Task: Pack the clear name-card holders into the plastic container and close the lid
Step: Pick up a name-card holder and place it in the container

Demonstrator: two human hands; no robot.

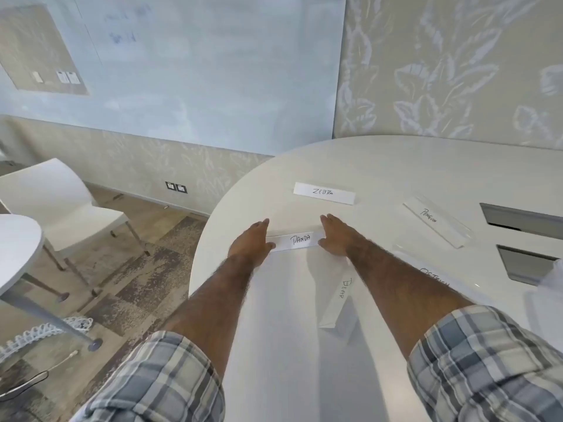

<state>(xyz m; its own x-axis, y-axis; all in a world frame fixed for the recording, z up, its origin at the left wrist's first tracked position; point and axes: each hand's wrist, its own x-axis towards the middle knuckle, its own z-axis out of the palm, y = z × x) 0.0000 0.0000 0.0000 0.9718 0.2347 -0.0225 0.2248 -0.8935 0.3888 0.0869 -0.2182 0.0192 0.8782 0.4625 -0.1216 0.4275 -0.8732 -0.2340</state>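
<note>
A clear name-card holder marked PANDA (pixel 297 240) stands on the white table (pixel 380 166). My left hand (pixel 253 240) grips its left end and my right hand (pixel 336 236) grips its right end. Behind it stands the ZEBRA holder (pixel 324 193). The PENGUIN holder (pixel 435 219) lies to the right. A BEAR holder (pixel 336 301) lies between my forearms, and an OSTRICH holder (pixel 434 274) is partly hidden by my right forearm. No plastic container is recognisable in view.
Two rectangular cable openings (pixel 518 217) are set into the table at the right. A white chair (pixel 58 205) and a second small table (pixel 15 248) stand to the left, beyond the table's rounded edge. A wall runs close behind.
</note>
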